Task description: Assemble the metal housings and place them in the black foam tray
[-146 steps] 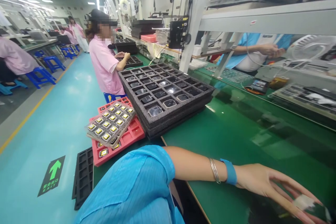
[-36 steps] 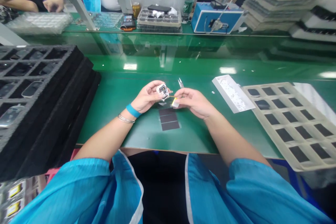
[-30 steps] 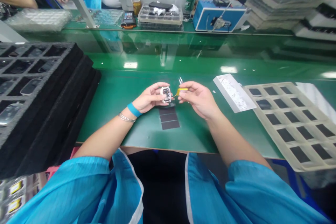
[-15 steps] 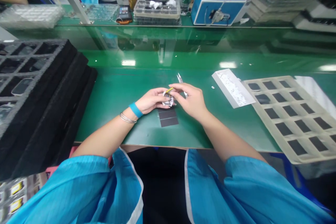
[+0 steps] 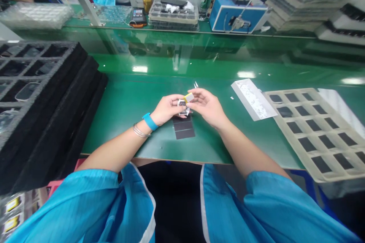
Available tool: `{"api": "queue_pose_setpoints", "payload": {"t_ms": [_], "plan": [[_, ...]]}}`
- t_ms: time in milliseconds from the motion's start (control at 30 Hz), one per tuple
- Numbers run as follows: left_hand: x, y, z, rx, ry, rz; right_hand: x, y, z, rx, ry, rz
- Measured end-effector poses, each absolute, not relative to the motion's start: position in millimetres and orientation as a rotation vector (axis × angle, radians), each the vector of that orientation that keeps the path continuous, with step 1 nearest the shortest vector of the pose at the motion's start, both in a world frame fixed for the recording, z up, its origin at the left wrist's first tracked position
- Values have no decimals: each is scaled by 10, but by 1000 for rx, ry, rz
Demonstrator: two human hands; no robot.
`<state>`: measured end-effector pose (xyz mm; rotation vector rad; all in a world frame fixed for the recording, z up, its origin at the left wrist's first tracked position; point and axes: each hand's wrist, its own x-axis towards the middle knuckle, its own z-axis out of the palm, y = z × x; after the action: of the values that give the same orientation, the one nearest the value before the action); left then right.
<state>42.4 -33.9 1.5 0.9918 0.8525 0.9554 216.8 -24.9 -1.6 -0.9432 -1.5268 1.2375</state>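
My left hand (image 5: pixel 168 109) is closed round a small white watch-like case (image 5: pixel 184 111), its dark inside facing up. My right hand (image 5: pixel 208 107) pinches a small silver battery with a yellow edge (image 5: pixel 189 97) between thumb and fingers, just above the case's upper right edge. Whether the two are joined by a wire is too small to tell. Beneath my hands lies a dark sheet split into strips (image 5: pixel 184 128). Behind my right fingers the tips of metal tweezers (image 5: pixel 195 84) show; the rest of them is hidden.
Stacked black foam trays (image 5: pixel 54 114) stand at the left. To the right are a white box of small white pieces (image 5: pixel 253 98) and a beige compartment tray (image 5: pixel 310 121). A raised shelf at the back carries a blue machine (image 5: pixel 238 14) and a clear parts box (image 5: pixel 173 13).
My right hand has turned the battery so that its flat silver face shows, where only a thin yellow edge showed before. My left hand keeps the case nearly in place.
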Motion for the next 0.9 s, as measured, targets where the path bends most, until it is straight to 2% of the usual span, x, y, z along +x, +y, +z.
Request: {"api": "queue_pose_setpoints", "payload": {"t_ms": [567, 900], "plan": [[453, -351, 57, 881, 929, 969, 2156, -169, -80, -917, -1352, 1449], [474, -362, 17, 864, 937, 1030, 2110, -194, -101, -963, -1402, 1343]]}}
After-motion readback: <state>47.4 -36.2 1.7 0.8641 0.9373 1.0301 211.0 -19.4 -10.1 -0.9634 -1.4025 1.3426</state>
